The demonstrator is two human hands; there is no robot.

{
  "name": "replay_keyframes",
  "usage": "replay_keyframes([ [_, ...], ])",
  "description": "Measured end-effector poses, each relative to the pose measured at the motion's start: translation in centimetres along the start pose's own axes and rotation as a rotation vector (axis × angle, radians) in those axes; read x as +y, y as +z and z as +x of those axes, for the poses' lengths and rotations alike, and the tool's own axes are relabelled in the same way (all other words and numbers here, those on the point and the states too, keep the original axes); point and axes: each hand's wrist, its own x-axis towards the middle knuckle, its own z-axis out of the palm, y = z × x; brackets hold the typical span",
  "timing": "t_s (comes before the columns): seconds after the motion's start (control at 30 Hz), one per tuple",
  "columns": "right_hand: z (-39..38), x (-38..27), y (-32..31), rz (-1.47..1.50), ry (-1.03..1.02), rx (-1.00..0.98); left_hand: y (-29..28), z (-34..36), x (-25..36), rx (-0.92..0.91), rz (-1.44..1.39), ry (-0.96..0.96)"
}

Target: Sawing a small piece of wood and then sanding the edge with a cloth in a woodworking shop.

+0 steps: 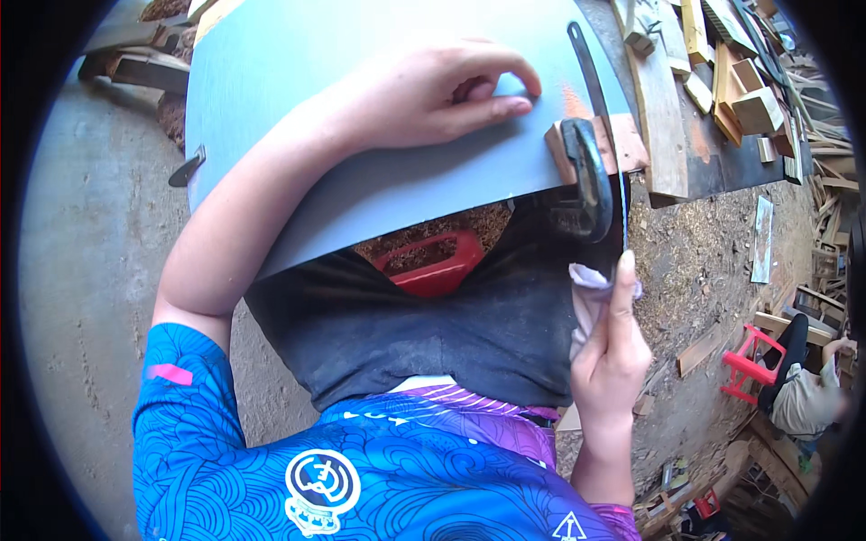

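Note:
My right hand (613, 361) is closed around the near end of a long narrow metal strip (593, 77), with a pale cloth (591, 293) bunched in the grip. The forefinger stretches along the strip, which has a hole at its far tip; I cannot tell whether it is a file or a blade. It passes across a small wooden block (629, 144), held at the right edge of the grey board (388, 194) by a dark C-clamp (586, 180). Resting on the board, my left hand (433, 95) is empty, fingers loosely curled, thumb and forefinger apart.
A red plastic stool (437, 261) shows between my legs. Planks (663, 117) and wood offcuts (758, 108) lie at the right. Sawdust covers the ground (677, 270). Another person (803, 397) is at the far right beside a red stool (750, 361).

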Motion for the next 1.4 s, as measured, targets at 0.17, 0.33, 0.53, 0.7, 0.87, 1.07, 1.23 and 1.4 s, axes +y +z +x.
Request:
replay_keyframes([
  [0.17, 9.8, -2.8, -1.5, -0.133, 0.042, -0.274, 0.3, 0.0, -0.1, 0.002, -0.001, 0.075],
  [0.33, 6.4, -4.2, -3.4, -0.015, 0.158, -0.302, -0.6, -0.7, 0.4, -0.042, 0.041, 0.034],
  [0.53, 7.6, -3.7, -3.1, -0.020, 0.159, -0.271, -0.6, 0.2, 0.3, -0.093, -0.013, 0.043],
  [0.7, 9.4, -3.4, -1.6, -0.176, 0.021, -0.281, -0.5, -0.2, -0.5, -0.142, -0.091, 0.039],
  [0.87, 3.4, -3.5, -4.9, 0.097, 0.168, -0.237, -1.3, 0.6, 0.5, -0.203, -0.102, -0.042],
  [1.07, 10.2, -3.4, -2.7, -0.063, 0.074, -0.352, -0.4, 0.4, -0.8, -0.138, -0.085, 0.037],
  [1.23, 5.6, -4.2, -4.6, 0.043, 0.144, -0.295, -1.5, -0.3, 0.1, -0.162, -0.124, 0.016],
  [1.4, 6.4, -4.5, -4.3, -0.079, 0.131, -0.274, -1.1, 0.8, 0.2, -0.215, -0.184, -0.060],
])
